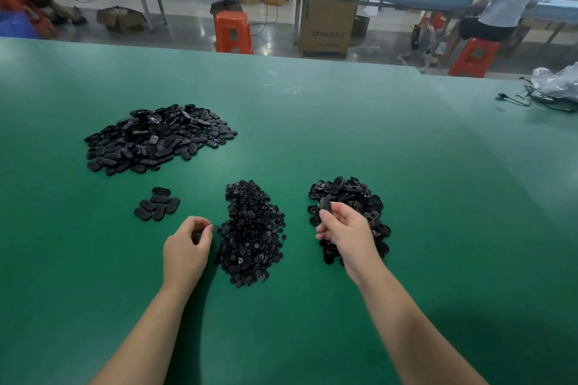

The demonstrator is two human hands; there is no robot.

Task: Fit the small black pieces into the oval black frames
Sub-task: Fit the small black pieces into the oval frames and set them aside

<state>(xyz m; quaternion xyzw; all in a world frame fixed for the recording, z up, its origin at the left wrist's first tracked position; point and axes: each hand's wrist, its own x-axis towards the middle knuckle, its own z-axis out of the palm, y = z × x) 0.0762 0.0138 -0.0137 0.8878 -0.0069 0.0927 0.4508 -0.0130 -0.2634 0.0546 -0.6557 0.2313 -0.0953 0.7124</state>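
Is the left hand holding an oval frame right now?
No, the left hand curls beside the small-piece pile; the right hand pinches the oval frame.

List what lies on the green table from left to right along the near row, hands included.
small cluster of oval pieces → left hand → pile of small black pieces → right hand, holding an oval frame over the pile of oval frames.

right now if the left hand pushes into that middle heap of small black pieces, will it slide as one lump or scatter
Probably scatter. The middle heap is loose, tiny separate pieces, with strays already at its edges. They look light and thin, so the left hand would likely spread them. The green table looks smooth, so pieces may skid.
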